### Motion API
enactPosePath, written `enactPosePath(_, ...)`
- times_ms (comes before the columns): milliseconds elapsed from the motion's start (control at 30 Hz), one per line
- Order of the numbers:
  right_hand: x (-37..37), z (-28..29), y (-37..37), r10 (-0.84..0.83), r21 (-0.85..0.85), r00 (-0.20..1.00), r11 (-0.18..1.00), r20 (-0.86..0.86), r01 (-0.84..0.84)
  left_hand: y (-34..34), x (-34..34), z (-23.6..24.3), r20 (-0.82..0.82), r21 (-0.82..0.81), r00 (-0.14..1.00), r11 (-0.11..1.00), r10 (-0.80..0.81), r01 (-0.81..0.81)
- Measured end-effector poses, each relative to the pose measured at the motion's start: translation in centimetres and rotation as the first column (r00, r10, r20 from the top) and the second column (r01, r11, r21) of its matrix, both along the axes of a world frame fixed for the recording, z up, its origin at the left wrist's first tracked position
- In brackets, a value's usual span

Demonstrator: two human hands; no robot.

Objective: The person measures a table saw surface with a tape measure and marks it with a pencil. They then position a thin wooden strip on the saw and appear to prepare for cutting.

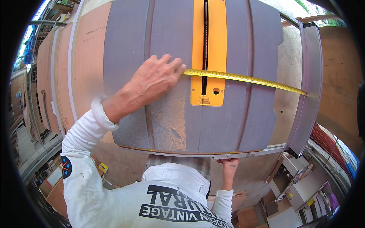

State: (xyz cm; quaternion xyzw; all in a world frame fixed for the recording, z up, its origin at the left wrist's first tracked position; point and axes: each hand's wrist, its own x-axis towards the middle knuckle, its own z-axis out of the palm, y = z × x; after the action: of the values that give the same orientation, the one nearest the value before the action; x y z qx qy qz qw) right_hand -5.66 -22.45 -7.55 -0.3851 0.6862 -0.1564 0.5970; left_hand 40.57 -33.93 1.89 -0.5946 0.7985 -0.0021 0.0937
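Observation:
Above the grey table saw top, my left hand is closed around the near end of a yellow tape measure. Its case, if in my palm, is hidden by my fingers. The blade of the tape stretches right, across the orange throat plate and the saw blade, to the metal rip fence. Down at the table's front edge, my right hand is closed, its fingers tucked against the front rail. Whatever it grips there is out of sight.
Sawdust lies on the table's front left part. Wooden boards flank the table on the left, and a brown panel stands beyond the fence. Offcuts and boxes are piled at the lower right. Wire mesh borders the left side.

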Motion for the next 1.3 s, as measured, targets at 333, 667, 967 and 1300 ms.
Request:
enactPosePath(333,0.2,0.9,-2.7,-0.111,0.195,0.987,0.977,0.112,0.088,-0.1,-0.4,0.5,0.016,0.104,0.998,0.993,0.059,-0.06)
enactPosePath(667,-0.2,-2.6,0.0,0.021,-0.085,0.95,0.995,-0.31,-0.05,0.0,-0.3,0.2,0.03,0.105,0.998,0.993,0.057,-0.06)
enactPosePath(967,-1.8,-5.0,1.4,0.035,-0.169,0.91,0.979,-0.412,-0.114,0.0,-0.4,0.3,0.027,0.1,0.998,0.993,0.057,-0.059)
enactPosePath(1300,-3.2,-6.4,1.6,0.041,-0.159,0.937,0.982,-0.347,-0.102,0.0,-0.4,0.3,0.041,0.103,0.998,0.993,0.052,-0.056)
